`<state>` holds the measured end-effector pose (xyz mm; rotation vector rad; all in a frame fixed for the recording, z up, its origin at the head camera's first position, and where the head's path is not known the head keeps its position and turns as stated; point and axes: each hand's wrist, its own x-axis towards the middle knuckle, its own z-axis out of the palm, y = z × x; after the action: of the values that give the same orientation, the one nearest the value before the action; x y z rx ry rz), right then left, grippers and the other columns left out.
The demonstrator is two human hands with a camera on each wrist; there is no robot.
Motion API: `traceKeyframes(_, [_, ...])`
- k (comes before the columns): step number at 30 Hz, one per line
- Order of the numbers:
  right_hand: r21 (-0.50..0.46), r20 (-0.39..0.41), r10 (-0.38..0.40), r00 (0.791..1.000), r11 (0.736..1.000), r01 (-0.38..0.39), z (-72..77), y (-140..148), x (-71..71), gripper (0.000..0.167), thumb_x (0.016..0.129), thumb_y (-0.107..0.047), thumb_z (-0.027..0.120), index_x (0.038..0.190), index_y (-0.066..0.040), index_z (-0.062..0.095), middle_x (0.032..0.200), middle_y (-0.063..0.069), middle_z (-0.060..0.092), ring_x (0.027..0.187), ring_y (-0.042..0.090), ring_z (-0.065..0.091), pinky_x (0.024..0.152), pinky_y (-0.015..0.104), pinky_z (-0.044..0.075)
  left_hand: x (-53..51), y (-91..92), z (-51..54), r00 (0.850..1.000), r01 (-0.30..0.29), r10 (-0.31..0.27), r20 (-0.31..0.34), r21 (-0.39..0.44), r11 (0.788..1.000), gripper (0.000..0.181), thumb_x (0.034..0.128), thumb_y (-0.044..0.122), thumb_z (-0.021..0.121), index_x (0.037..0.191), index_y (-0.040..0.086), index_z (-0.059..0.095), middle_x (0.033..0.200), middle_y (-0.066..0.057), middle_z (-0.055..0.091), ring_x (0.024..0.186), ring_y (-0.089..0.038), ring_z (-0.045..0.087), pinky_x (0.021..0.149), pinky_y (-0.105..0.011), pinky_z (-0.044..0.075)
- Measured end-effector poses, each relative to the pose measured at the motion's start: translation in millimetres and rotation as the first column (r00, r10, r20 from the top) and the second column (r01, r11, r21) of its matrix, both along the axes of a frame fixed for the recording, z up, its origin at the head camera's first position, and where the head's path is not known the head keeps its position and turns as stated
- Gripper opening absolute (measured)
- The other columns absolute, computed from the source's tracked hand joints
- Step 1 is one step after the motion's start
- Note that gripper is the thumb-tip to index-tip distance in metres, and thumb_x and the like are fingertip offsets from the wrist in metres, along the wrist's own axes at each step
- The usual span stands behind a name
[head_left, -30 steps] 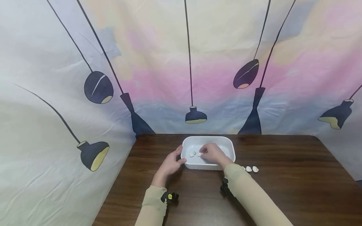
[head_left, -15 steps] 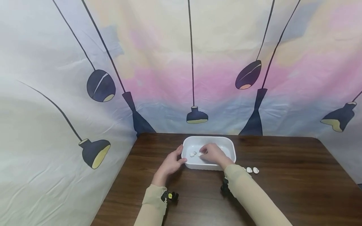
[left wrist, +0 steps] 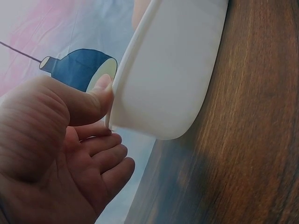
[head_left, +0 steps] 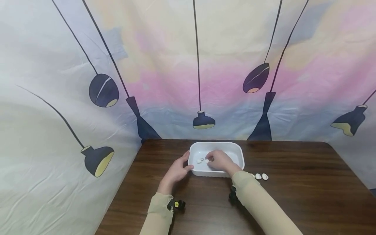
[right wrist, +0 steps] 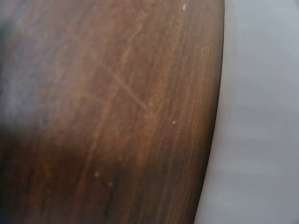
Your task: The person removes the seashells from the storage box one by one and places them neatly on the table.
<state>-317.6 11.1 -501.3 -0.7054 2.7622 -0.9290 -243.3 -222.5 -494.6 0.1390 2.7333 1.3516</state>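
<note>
Near the back edge of the table stands a white rectangular dish [head_left: 215, 174]. My left hand [head_left: 177, 169] holds its left end, thumb at the front corner and fingers along the side; the left wrist view shows the thumb [left wrist: 91, 100] against the rim. Inside the dish, my right hand [head_left: 221, 160] pinches a small white piece [head_left: 207, 161] that looks like a shell, low over the bottom. Left of it lie a white shell [head_left: 199, 161] and a smaller piece [head_left: 202, 159]. Neither the right hand nor its shell appears in the right wrist view.
Several white shells [head_left: 258, 176] lie in a row on the dark wooden table [head_left: 205, 209], right of the dish; the right sleeve partly covers one. A cloth [head_left: 164, 81] printed with hanging lamps rises behind the table's back edge.
The right hand shifts very slightly left inside the dish, with the shell at its fingertips. The left hand keeps its place at the dish's left end.
</note>
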Motion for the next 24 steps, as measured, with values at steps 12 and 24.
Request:
traceKeyframes(12, [0.017, -0.016, 0.009, 1.000, 1.000, -0.009, -2.7, -1.0, -4.0, 0.029, 0.087, -0.005, 0.081, 0.116, -0.007, 0.080, 0.097, 0.000, 0.073, 0.092, 0.018, 0.066, 0.096, 0.043, 0.058, -1.6, 0.1, -0.1, 1.000, -0.009, 0.009, -0.012, -0.006, 1.000, 0.069, 0.1060, 0.017, 0.068, 0.166, 0.006, 0.036, 0.174, -0.007, 0.032, 0.160, -0.031, 0.029, 0.128, -0.056, 0.026])
traceKeyframes(24, [-0.109, 0.032, -0.026, 0.999, 0.994, 0.029, 7.6, 14.2, -1.4, 0.028, 0.091, -0.010, 0.080, 0.119, -0.008, 0.080, 0.102, 0.000, 0.075, 0.095, 0.017, 0.067, 0.092, 0.042, 0.058, -0.7, 1.2, -0.2, 1.000, -0.008, 0.008, -0.001, -0.003, 1.000, 0.069, 0.1068, 0.017, 0.066, 0.167, 0.006, 0.034, 0.174, -0.008, 0.030, 0.161, -0.030, 0.028, 0.129, -0.055, 0.025])
